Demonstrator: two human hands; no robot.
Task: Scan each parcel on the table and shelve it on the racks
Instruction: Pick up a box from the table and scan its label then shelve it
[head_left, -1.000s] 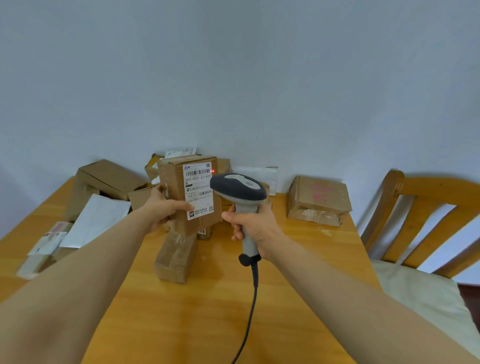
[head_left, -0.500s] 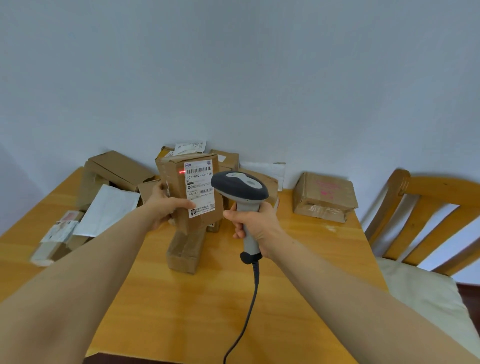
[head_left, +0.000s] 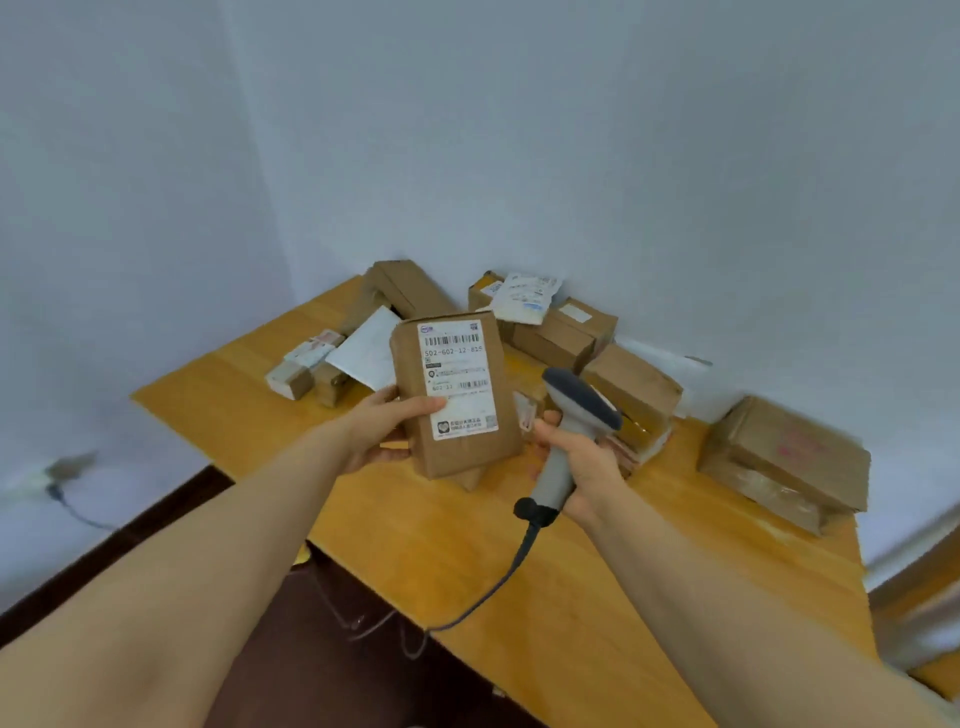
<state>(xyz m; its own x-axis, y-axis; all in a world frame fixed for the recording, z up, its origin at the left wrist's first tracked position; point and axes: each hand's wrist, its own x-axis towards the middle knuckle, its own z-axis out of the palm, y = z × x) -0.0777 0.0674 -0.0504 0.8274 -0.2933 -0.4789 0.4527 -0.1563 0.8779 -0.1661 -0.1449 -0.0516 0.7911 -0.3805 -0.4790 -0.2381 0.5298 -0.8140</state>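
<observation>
My left hand (head_left: 387, 428) grips a brown cardboard parcel (head_left: 457, 447) by its left side, thumb across the white shipping label (head_left: 457, 376), holding it upright above the wooden table (head_left: 545, 571). My right hand (head_left: 582, 462) grips the handle of a grey barcode scanner (head_left: 579, 402), just right of the parcel, its dark head pointing away to the right. The scanner's black cable (head_left: 498, 582) hangs down over the table edge. Several more cardboard parcels (head_left: 550, 332) lie piled at the table's back by the wall.
A large box with pink marking (head_left: 784, 460) sits at the right. A white envelope (head_left: 363, 353) and small packets (head_left: 304, 366) lie at the back left. Dark floor (head_left: 311, 665) shows left of the table. A wall socket with a cord (head_left: 57, 475) is at far left.
The view has swung left and tilted, so the table corner and floor now show. The parcel has come closer and lower. The scanner head has turned away from the label, and no red dot shows.
</observation>
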